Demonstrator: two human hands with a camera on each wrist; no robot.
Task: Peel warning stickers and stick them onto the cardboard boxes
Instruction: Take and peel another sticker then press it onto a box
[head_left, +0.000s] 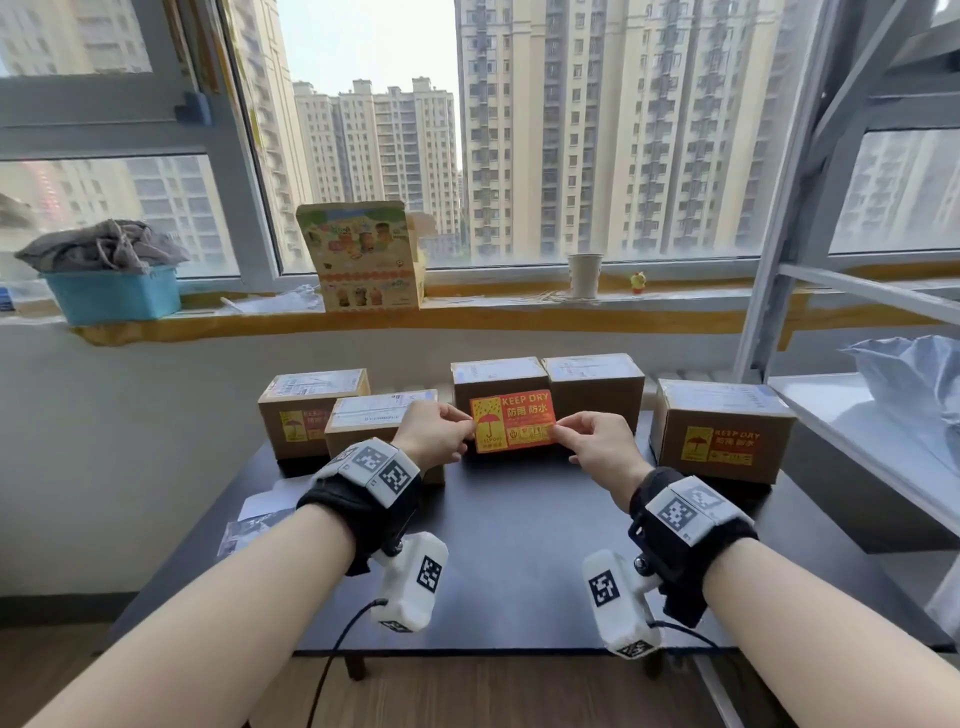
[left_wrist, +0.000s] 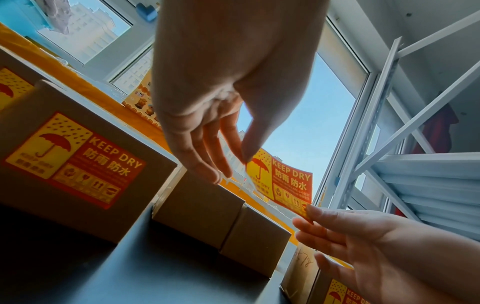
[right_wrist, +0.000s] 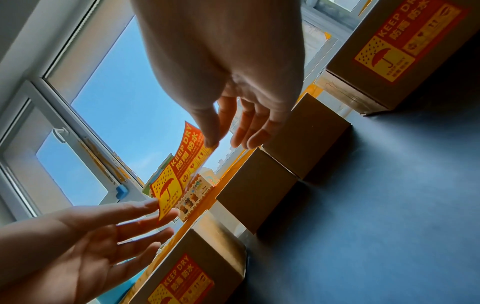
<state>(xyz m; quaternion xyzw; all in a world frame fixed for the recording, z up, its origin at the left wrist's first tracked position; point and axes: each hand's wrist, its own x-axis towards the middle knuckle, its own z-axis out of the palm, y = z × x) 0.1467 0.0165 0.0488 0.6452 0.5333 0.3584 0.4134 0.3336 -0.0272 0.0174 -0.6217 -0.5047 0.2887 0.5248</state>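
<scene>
A red and yellow KEEP DRY sticker (head_left: 513, 421) hangs in the air, stretched flat between my two hands. My left hand (head_left: 467, 423) pinches its left edge, and my right hand (head_left: 561, 430) pinches its lower right corner. In the wrist views the sticker (left_wrist: 283, 181) (right_wrist: 179, 170) stands apart from the boxes. Behind it sits a plain cardboard box (head_left: 496, 376), with another plain box (head_left: 597, 384) beside it. The far-left box (head_left: 306, 415), the box in front of it (left_wrist: 72, 160) and the right box (head_left: 722, 431) each carry a sticker.
The boxes stand in a row along the far edge of a dark table (head_left: 519, 545). Loose paper sheets (head_left: 260, 514) lie at its left edge. A white metal shelf (head_left: 857, 441) stands close on the right. A carton (head_left: 363, 254), cup (head_left: 584, 275) and blue basket (head_left: 114, 293) sit on the sill.
</scene>
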